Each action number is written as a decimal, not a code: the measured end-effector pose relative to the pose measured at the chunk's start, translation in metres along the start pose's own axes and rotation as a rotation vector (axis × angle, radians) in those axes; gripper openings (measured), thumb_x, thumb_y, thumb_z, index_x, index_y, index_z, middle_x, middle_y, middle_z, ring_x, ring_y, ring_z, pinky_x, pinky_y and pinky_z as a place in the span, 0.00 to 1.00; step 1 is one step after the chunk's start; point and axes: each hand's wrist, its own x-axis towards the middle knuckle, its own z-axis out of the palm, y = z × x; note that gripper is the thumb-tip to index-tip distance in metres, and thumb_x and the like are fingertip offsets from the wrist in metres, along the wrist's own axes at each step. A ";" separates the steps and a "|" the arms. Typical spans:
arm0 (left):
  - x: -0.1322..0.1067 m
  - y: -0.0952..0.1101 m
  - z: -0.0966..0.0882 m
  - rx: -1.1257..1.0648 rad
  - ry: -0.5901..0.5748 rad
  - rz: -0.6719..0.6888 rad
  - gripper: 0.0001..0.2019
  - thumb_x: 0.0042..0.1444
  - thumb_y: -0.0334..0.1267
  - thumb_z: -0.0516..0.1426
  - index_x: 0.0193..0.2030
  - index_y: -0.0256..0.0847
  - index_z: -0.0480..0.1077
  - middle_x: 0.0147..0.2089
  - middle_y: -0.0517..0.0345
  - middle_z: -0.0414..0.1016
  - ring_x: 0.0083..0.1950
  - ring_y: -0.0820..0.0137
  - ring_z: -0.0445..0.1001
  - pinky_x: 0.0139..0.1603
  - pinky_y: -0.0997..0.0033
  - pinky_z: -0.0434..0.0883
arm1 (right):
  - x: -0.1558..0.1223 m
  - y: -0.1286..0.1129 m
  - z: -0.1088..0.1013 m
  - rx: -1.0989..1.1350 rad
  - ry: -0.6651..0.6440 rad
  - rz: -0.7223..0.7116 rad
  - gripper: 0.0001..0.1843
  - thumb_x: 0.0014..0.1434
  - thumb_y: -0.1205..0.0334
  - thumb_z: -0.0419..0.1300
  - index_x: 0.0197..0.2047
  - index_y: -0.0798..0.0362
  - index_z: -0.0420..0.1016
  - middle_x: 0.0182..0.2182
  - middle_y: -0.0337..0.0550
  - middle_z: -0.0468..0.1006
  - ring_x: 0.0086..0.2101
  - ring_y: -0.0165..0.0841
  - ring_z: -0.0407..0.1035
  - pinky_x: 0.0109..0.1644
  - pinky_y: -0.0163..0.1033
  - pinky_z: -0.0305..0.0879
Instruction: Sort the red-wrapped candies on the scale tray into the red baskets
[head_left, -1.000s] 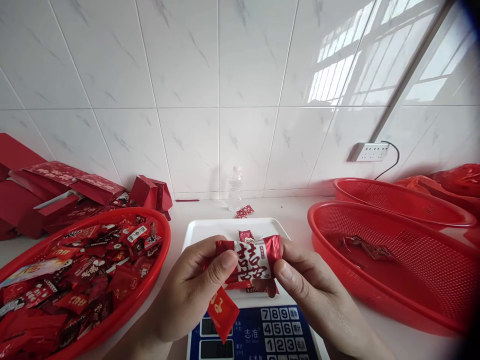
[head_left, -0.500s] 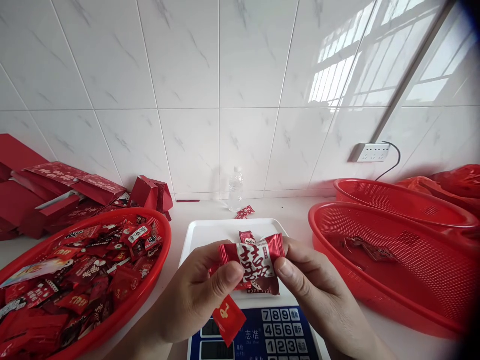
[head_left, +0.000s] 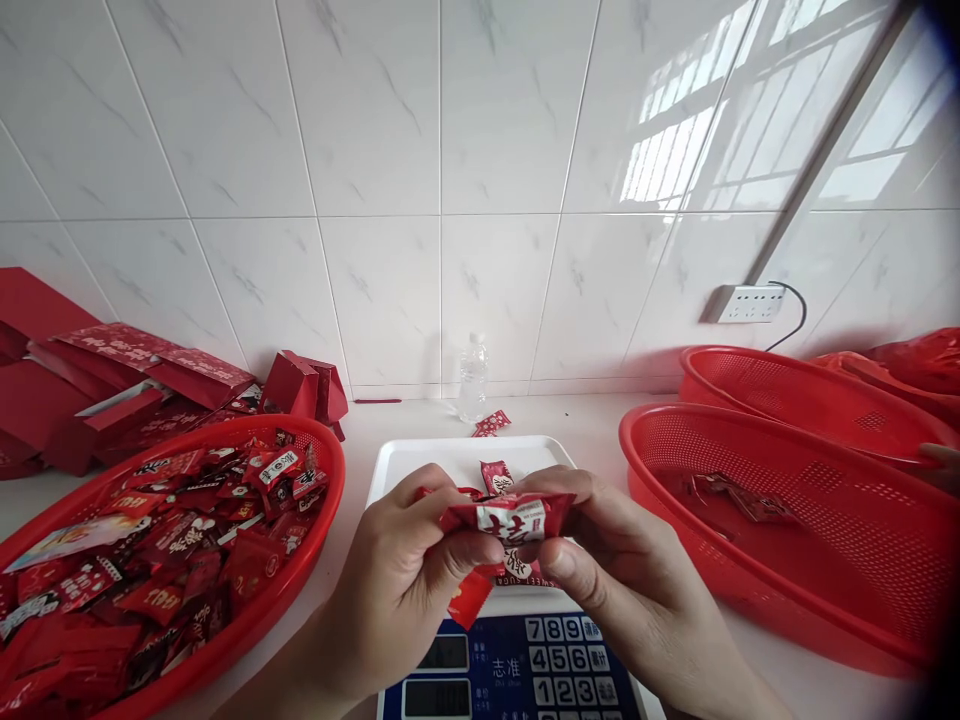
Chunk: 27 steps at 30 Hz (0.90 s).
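Note:
Both my hands pinch a red and white candy packet (head_left: 510,520) above the white tray of a digital scale (head_left: 450,462). My left hand (head_left: 397,590) grips its left end, and a small red wrapper (head_left: 469,597) hangs below the fingers. My right hand (head_left: 607,570) grips the right end with thumb and fingers. The packet lies tilted flat, its top edge facing me. One red candy (head_left: 496,476) rests on the scale tray behind it.
A red basket (head_left: 315,560) full of red wrapped candies sits at left, with red boxes (head_left: 112,385) behind it. Two red baskets (head_left: 795,560) stand at right, the nearer holding a few candies. A small water bottle (head_left: 472,378) and a power strip (head_left: 742,303) are by the tiled wall.
The packet has been tipped from facing me to nearly flat, and both hands closed in around it. The hanging red wrapper moved up under my left fingers.

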 end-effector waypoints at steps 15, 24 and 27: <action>-0.002 0.001 0.000 -0.487 -0.086 -0.353 0.29 0.43 0.64 0.64 0.42 0.42 0.72 0.31 0.60 0.66 0.30 0.72 0.62 0.30 0.73 0.63 | -0.006 0.005 -0.012 -0.053 0.087 -0.289 0.23 0.62 0.74 0.60 0.50 0.34 0.80 0.45 0.40 0.78 0.42 0.34 0.74 0.41 0.38 0.76; -0.003 0.006 0.000 -0.229 -0.027 -0.275 0.17 0.63 0.51 0.57 0.29 0.41 0.65 0.29 0.63 0.62 0.29 0.75 0.59 0.29 0.75 0.60 | -0.008 0.005 -0.008 0.070 0.056 -0.148 0.19 0.72 0.62 0.51 0.60 0.33 0.72 0.49 0.40 0.80 0.48 0.33 0.75 0.50 0.37 0.75; -0.003 0.007 0.000 -0.154 -0.003 -0.189 0.15 0.65 0.48 0.56 0.30 0.42 0.66 0.31 0.62 0.65 0.31 0.75 0.63 0.30 0.76 0.62 | -0.006 0.004 -0.005 0.165 0.033 -0.048 0.18 0.69 0.56 0.57 0.60 0.33 0.71 0.49 0.42 0.80 0.43 0.33 0.77 0.44 0.36 0.77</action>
